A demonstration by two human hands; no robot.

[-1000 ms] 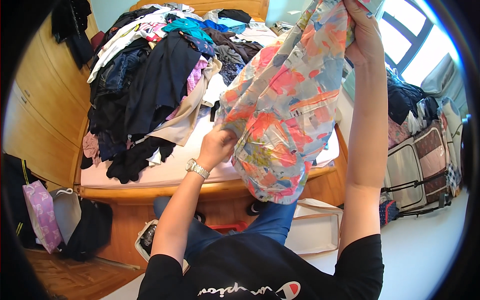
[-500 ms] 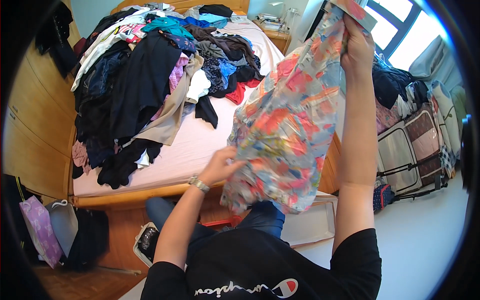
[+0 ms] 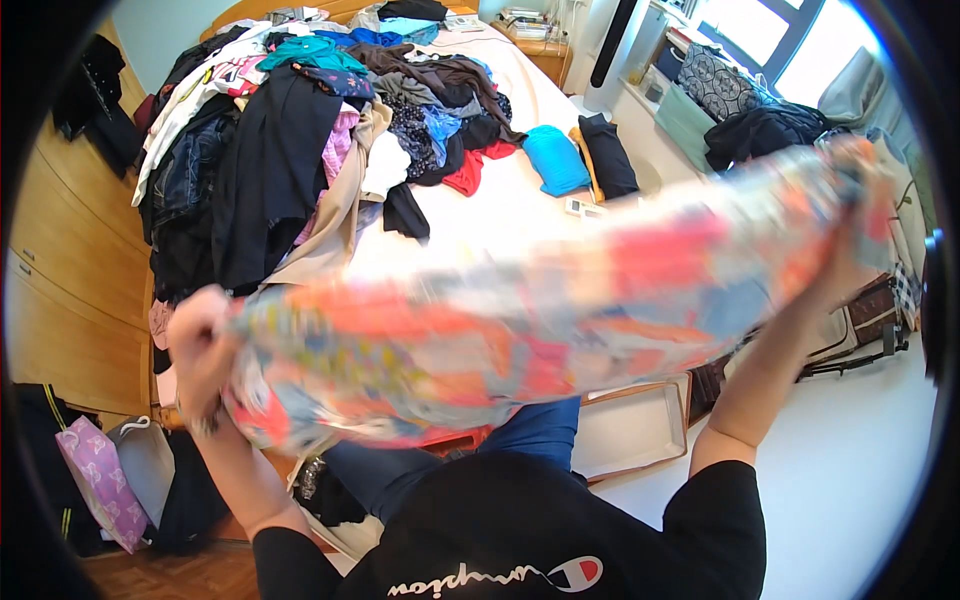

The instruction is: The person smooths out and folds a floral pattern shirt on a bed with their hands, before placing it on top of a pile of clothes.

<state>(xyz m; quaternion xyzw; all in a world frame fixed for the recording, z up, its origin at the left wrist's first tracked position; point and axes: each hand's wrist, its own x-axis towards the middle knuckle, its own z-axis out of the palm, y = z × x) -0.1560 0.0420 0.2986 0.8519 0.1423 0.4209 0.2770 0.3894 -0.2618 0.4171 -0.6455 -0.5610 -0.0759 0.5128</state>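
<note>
A thin garment (image 3: 560,310) in a red, orange, blue and yellow pattern is stretched sideways in front of me, blurred by motion. My left hand (image 3: 200,340) grips its left end, fingers curled round the cloth. At the other end, higher and farther right, my right hand (image 3: 848,250) is closed on the garment, its fingers partly hidden by the fabric. Behind the cloth lies the bed (image 3: 470,215) with a large heap of mixed clothes (image 3: 270,170) on its left side. A blue folded bundle (image 3: 556,160) and a black one (image 3: 608,155) rest on its right edge.
A shallow cream box (image 3: 632,435) stands on the floor to the right of my legs. At left are a wooden wardrobe (image 3: 75,290) and a purple bag (image 3: 103,485). A dark cloth pile (image 3: 765,135) lies below the window, and an open bag (image 3: 325,490) sits by my left leg.
The garment has gone from hanging upright under my right hand to spread sideways. My left hand has moved left and taken hold of its end; my right hand has moved right and down.
</note>
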